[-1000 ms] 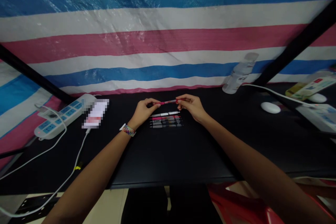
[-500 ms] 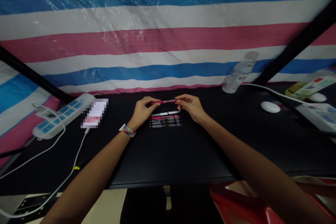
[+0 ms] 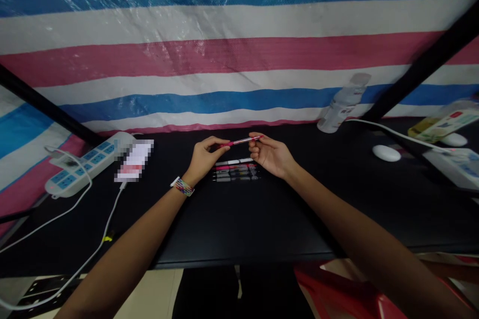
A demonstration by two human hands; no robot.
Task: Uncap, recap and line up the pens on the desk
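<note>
A red pen with a clear middle section (image 3: 241,140) is held above the black table (image 3: 239,219), its right end tilted up. My left hand (image 3: 205,157) pinches the pen's left end between thumb and fingers. Curled fingers of my right hand (image 3: 272,154) are at the pen's raised right end, which lies across the index finger; the thumb's grip is hard to make out. Just below the hands, several pens lie side by side: a white pen (image 3: 234,162), a pink-red pen (image 3: 232,167) and dark, clear-barrelled pens (image 3: 235,178).
On the left are a white power strip (image 3: 90,164) and a phone (image 3: 135,160) on a white cable (image 3: 108,219). To the right stand a clear bottle (image 3: 342,104), a white mouse-like object (image 3: 386,153) and another power strip (image 3: 454,167). A striped sheet (image 3: 239,55) hangs behind.
The pen's right end has risen, so the pen has gone from level to tilted. My right hand has turned, its fingers more curled. My left hand keeps its pinch.
</note>
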